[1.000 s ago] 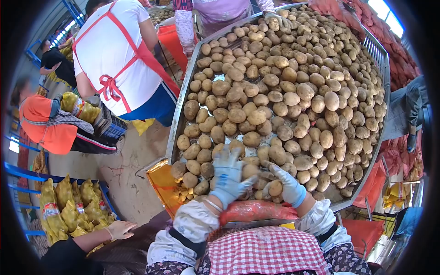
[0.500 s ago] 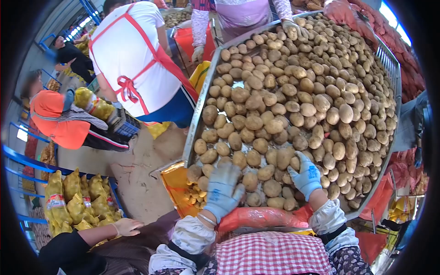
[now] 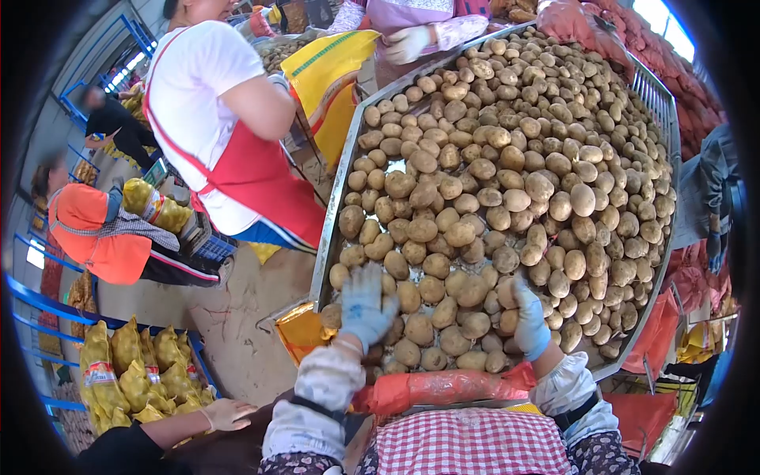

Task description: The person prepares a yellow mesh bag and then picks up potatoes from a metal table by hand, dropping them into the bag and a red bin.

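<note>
A metal-rimmed sorting table (image 3: pixel 339 190) is heaped with brown potatoes (image 3: pixel 541 187). My left hand (image 3: pixel 366 307), in a pale blue work glove, rests with spread fingers on potatoes by the table's near left corner. Farther right, my right hand (image 3: pixel 532 318), gloved alike, is held edge-on with its fingers stretched against the potatoes beside it; the palm side is partly hidden. Loose potatoes (image 3: pixel 454 340) lie between the two hands. A red plastic-wrapped roll (image 3: pixel 443 388) covers the near edge, below my hands.
An orange-yellow sack (image 3: pixel 305 332) hangs at the table's left corner. One person in a red apron (image 3: pixel 265 186) stands left beside a yellow sack (image 3: pixel 328 79). Across the table is another person's gloved hand (image 3: pixel 408 45). Filled yellow net bags (image 3: pixel 131 364) stand lower left; a bare-looking gloved hand (image 3: pixel 229 414) is nearby.
My left hand has moved up and left, and my right hand slightly down. The red-aproned person has turned toward the table's side. The person opposite has drawn a hand back from the potatoes.
</note>
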### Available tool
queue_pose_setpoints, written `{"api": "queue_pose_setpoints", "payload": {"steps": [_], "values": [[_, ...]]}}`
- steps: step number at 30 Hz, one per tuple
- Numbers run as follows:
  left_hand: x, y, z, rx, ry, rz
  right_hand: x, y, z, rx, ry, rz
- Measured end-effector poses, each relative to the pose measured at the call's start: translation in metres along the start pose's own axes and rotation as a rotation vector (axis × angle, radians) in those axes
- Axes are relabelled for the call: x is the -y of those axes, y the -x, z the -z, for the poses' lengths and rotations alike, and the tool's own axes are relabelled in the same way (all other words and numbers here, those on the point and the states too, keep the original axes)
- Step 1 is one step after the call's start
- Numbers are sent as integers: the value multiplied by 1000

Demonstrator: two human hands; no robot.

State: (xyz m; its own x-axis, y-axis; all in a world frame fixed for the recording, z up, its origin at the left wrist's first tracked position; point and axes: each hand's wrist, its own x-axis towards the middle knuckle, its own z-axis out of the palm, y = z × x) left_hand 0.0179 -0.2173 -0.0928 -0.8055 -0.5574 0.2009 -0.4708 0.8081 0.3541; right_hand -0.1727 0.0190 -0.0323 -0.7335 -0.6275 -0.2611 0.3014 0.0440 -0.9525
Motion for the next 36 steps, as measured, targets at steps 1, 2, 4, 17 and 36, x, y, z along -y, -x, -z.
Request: {"api": "queue_pose_setpoints", "payload": {"steps": [1,2,4,17,36], "values": [[-15,12,11,64,-6,-76,23,10,-2,2,-243,-210],[-25,17,22,125,-13,-146,37,15,-5,11,-485,-420],[0,15,11,126,151,-129,25,9,1,40,-638,-406],[13,-47,50,250,303,329,8,-41,-28,550,-872,-543],[43,-144,7,-133,-223,117,37,-31,-1,312,-1043,-385]]}}
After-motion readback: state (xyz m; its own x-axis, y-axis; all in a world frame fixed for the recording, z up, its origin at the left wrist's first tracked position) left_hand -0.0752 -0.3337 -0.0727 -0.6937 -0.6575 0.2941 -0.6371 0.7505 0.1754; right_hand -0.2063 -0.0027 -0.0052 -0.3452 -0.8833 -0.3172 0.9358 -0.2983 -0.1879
